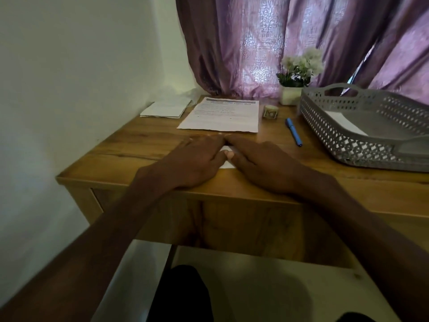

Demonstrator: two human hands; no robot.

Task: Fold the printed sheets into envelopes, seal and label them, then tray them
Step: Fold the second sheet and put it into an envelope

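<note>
Both hands lie flat and side by side on a folded sheet [226, 159] near the front edge of the desk [139, 145], and only a small white patch of that paper shows between them. The left hand [197, 156] has its fingers straight and pressed down, holding nothing; the right hand [260, 161] lies the same way, fingertips pointing away from the body and meeting the left ones at the far edge of the paper. This looks like the creasing of a fold, though how many folds the sheet already has is hidden under the palms. To do it well, the edges should be lined up before any weight goes on, then the fingers should run outward from the middle toward each end so the crease comes out sharp and straight; one palm should stay as an anchor so the paper does not skid on the smooth wood. Further back lies the stack of printed sheets [222, 117], with the envelopes [164, 109] to its left against the wall. A small tape roll [270, 112] and a blue pen [294, 132] sit to the right of the stack, within reach for sealing and labelling. The grey tray [336, 135] stands at the right with something white and flat already inside it. A potted flower [297, 75] stands behind, before the curtain [255, 43].
</note>
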